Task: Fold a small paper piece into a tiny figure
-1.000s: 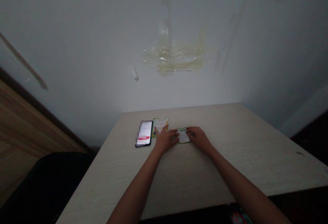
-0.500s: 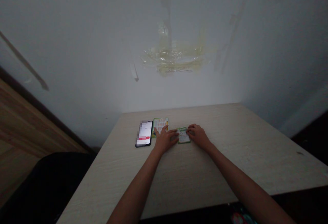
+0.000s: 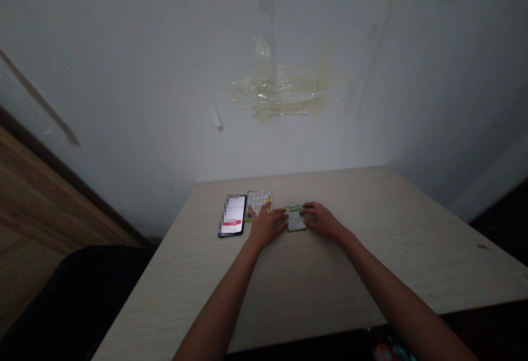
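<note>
The small card (image 3: 295,218) has a green border around a white centre. The larger card (image 3: 259,204) mixes green, orange and white panels. The phone (image 3: 232,215) has a black frame and a white screen with a pinkish-red bar, partly pixelated. The table (image 3: 322,278) is cream with faint streaks; the wall (image 3: 124,75) is pale grey, marked by yellowed tape (image 3: 280,94).

Small green-bordered card (image 3: 295,218), pale printed face up, lying flat on the table (image 3: 350,262); larger green-edged printed card (image 3: 259,200) flat just up-left of it, lower part under the left hand (image 3: 266,227).
</note>
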The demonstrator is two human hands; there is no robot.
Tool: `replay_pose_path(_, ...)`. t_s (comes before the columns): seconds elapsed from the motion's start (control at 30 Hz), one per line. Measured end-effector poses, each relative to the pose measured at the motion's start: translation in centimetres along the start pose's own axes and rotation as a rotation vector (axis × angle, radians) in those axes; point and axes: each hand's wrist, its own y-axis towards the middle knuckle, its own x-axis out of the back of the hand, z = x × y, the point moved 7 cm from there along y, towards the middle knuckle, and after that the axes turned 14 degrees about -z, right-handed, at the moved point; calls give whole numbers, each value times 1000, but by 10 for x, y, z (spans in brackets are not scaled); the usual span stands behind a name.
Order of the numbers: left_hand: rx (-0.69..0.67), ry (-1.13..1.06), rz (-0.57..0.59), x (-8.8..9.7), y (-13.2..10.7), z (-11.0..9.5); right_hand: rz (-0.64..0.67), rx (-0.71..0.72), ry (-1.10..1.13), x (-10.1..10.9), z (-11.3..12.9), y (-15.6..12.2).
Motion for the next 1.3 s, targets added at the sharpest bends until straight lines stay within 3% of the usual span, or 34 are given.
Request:
replay_pose_path(0.5, 1, -11, -6, 0, -1, 1, 84, 70, 78, -8, -15, -11)
replay_pose_path(0.83, -21, 21, -61, 3, -4, -2, -11, 117, 118, 5, 7, -15)
replay_pose_path(1.1, 18, 79, -105, 5, -7, -6, -59, 22, 203, 8, 1, -15)
replay_pose_path(1.3, 59, 152, -82, 4, -9, -5, -109, 15, 108, 7, -4, -13)
